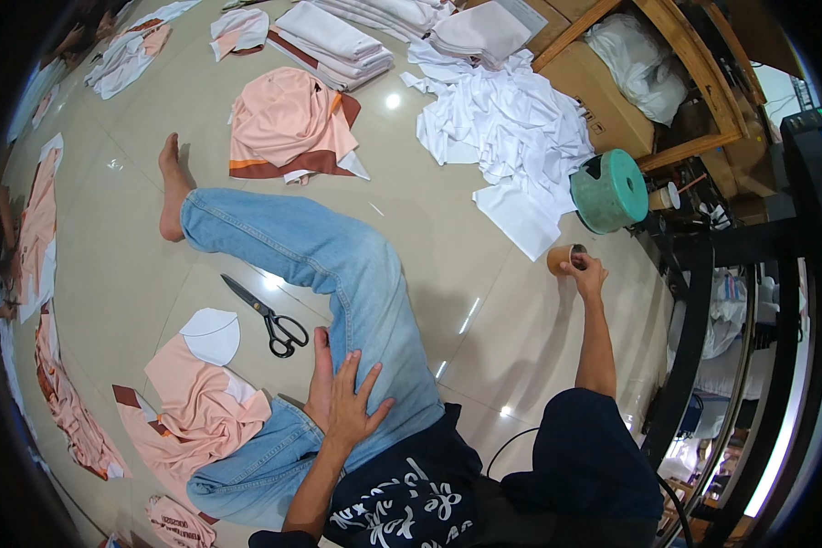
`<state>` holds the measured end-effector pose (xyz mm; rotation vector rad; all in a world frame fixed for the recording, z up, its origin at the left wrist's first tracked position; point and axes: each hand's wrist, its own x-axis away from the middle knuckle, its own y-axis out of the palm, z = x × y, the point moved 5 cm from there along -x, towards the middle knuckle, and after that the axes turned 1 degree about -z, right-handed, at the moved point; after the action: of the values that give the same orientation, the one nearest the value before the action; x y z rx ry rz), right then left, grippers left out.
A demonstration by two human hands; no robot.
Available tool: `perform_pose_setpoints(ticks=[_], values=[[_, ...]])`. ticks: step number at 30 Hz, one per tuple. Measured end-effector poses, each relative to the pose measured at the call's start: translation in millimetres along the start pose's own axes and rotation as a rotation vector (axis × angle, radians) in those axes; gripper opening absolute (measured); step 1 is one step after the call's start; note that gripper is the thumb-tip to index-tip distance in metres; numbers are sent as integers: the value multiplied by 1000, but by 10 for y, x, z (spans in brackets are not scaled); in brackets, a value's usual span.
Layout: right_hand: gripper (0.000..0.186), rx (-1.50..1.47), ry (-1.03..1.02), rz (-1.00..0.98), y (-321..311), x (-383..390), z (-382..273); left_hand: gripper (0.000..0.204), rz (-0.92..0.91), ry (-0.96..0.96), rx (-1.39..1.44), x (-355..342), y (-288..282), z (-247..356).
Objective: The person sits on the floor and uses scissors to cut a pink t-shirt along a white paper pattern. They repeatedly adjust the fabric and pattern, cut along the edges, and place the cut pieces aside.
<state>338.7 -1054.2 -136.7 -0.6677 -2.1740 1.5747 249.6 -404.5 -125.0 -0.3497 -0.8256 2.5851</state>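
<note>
My right hand (588, 271) reaches out to the right, its fingers closed at the rim of a small orange-brown cup (559, 260) low by the floor. Part of the cup is hidden by the fingers. My left hand (353, 402) lies with fingers spread on my blue jeans (338, 247), beside my tucked foot. Black-handled scissors (267, 315) lie on the floor just beyond that hand. Left of my legs is a heap of peach fabric pieces (201, 402) with brown and white parts. A white rounded piece (212, 336) rests at its top.
A pile of white cloth (511, 128) and a green plastic stool (610, 192) are near the cup. Peach fabric (292, 123) and folded stacks (338, 41) lie farther off. A wooden-framed cabinet (731, 100) and black metal frame (694, 301) stand at right. Other people's hands show at far left.
</note>
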Motion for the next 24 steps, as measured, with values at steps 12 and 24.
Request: perform_pose_setpoints(ticks=[12,24], values=[[57,-71,-9,-32,20,7,-8,74,-12,-3,9,-5,-11,7],[50,-184,-137,77,-28,52,-333,67,11,13,-15,-19,-106,1]])
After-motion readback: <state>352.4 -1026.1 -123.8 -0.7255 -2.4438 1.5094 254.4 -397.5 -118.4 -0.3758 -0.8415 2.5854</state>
